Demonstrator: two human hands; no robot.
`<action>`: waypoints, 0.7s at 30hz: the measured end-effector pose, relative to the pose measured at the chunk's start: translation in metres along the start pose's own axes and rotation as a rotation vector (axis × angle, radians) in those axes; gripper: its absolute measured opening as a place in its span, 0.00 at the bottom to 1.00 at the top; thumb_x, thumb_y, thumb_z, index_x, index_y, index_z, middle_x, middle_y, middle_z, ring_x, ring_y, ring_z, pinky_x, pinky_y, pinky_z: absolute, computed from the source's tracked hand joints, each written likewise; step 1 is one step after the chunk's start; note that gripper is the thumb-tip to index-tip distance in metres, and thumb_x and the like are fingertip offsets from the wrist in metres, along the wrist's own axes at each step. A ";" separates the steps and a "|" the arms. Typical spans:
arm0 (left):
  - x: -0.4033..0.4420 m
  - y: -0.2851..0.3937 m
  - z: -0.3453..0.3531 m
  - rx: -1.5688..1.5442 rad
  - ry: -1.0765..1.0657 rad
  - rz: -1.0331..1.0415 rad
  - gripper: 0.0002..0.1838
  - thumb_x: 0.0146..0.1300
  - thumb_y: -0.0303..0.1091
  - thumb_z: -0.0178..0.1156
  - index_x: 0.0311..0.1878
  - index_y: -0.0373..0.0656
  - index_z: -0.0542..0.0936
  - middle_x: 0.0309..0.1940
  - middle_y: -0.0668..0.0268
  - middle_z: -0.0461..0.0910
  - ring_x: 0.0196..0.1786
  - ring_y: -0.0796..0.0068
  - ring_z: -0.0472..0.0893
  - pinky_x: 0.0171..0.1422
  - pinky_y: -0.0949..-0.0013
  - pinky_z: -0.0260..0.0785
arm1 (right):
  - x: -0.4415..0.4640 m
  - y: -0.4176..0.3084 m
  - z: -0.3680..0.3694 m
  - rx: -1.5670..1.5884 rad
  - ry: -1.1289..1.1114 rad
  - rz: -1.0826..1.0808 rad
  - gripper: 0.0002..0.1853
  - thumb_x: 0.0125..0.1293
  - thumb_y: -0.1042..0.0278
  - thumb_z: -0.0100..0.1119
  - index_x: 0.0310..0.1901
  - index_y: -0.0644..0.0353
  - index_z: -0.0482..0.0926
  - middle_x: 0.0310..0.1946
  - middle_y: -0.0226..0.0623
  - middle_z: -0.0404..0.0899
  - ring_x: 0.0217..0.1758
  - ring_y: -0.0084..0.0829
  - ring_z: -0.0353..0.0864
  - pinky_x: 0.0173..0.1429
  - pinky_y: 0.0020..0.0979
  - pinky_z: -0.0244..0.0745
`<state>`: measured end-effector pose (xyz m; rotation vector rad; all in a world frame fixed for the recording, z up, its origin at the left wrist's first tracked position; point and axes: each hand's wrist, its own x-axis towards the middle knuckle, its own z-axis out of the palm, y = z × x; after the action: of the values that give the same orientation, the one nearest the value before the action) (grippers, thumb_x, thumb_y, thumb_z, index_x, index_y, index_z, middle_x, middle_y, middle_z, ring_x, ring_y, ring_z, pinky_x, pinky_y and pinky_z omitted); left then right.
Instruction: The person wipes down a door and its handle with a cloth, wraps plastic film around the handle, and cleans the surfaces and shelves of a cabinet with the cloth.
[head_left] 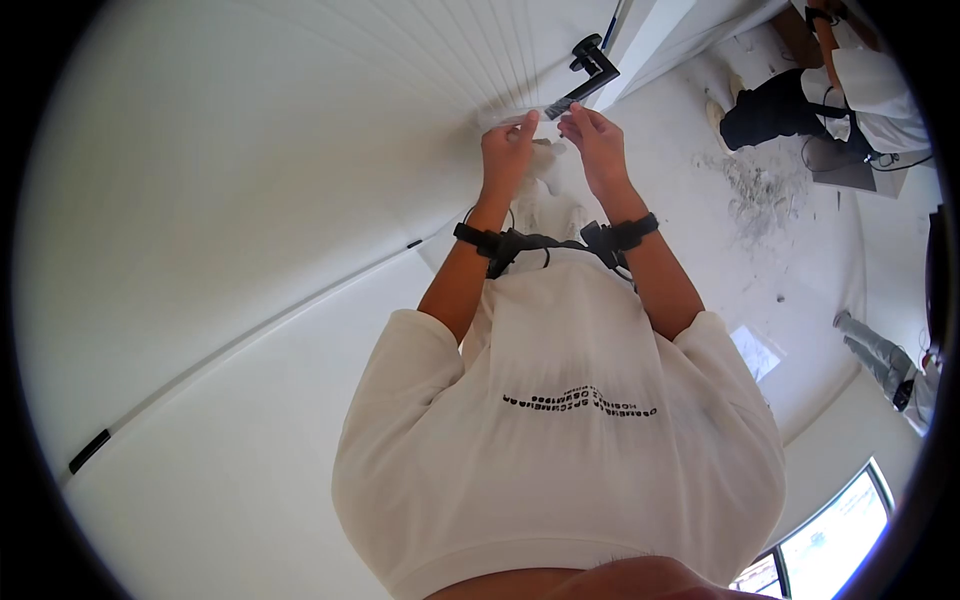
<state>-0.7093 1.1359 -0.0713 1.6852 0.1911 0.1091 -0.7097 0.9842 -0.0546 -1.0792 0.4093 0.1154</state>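
My left hand (508, 155) pinches a strip of clear plastic film (497, 117) between thumb and fingers. My right hand (597, 150) is closed too, its fingertips together at the film's other end. Just above them, a black lever door handle (600, 73) sticks out from a white door (300, 130). The lever's tip reaches down to the film, which seems to lie against or around it; exactly how is too small to tell. Both wrists wear black straps with cables.
A strip of trim (250, 335) runs along the white surface on the left. Dark smudges (765, 190) mark the pale floor on the right. One person (775, 110) is at the upper right, another (885, 365) farther down. A window (835, 535) is at the lower right.
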 end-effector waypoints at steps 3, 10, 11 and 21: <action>-0.003 -0.003 0.001 -0.108 0.027 -0.048 0.20 0.68 0.46 0.65 0.45 0.34 0.85 0.32 0.63 0.85 0.30 0.79 0.81 0.36 0.73 0.72 | 0.005 0.001 -0.003 -0.031 0.049 -0.048 0.20 0.72 0.59 0.63 0.51 0.72 0.79 0.40 0.38 0.83 0.43 0.27 0.83 0.54 0.26 0.79; -0.013 0.003 -0.004 -0.141 -0.045 -0.223 0.18 0.67 0.45 0.67 0.47 0.38 0.84 0.30 0.66 0.84 0.30 0.80 0.81 0.36 0.74 0.73 | 0.016 -0.003 -0.014 -0.089 0.159 -0.126 0.17 0.70 0.60 0.65 0.48 0.68 0.82 0.36 0.32 0.83 0.37 0.23 0.81 0.48 0.24 0.77; -0.014 0.006 -0.003 -0.173 -0.058 -0.246 0.18 0.67 0.44 0.67 0.47 0.38 0.84 0.30 0.66 0.84 0.30 0.80 0.81 0.35 0.74 0.73 | 0.017 -0.003 -0.015 -0.082 0.163 -0.136 0.17 0.70 0.60 0.65 0.48 0.68 0.82 0.36 0.32 0.83 0.37 0.23 0.81 0.48 0.25 0.77; -0.002 0.010 -0.001 -0.129 -0.198 -0.271 0.19 0.67 0.45 0.67 0.47 0.36 0.84 0.27 0.64 0.83 0.27 0.78 0.82 0.33 0.73 0.73 | 0.027 -0.007 -0.017 -0.034 0.165 -0.180 0.16 0.71 0.63 0.63 0.50 0.69 0.80 0.40 0.33 0.82 0.42 0.23 0.79 0.54 0.26 0.76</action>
<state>-0.7112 1.1355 -0.0613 1.5158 0.2557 -0.2426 -0.6874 0.9627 -0.0661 -1.1584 0.4576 -0.1278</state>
